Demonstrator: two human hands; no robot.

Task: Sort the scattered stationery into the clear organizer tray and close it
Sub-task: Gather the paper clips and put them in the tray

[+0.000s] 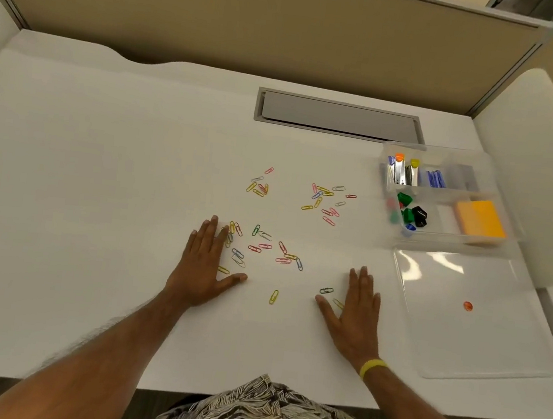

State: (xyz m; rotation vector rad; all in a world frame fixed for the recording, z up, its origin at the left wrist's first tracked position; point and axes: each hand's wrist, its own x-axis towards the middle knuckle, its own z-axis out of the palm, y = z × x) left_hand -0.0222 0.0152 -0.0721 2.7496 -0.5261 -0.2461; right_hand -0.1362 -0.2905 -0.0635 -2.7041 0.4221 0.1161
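Coloured paper clips (265,246) lie scattered over the white desk in three loose groups, with others further back (326,199) and back left (260,184). My left hand (203,263) lies flat on the desk, its fingers touching the left edge of the nearest group. My right hand (358,310) lies flat too, fingers straight, beside a green clip (326,290). The clear organizer tray (387,191) stands open at the right and holds staplers, binder clips and orange sticky notes. Its clear lid (469,321) lies flat in front of it.
A grey cable hatch (337,116) is set into the desk behind the clips. Beige partition walls (255,24) enclose the desk at the back and right. A small orange dot (467,306) sits on the lid. The desk's front edge runs just before my body.
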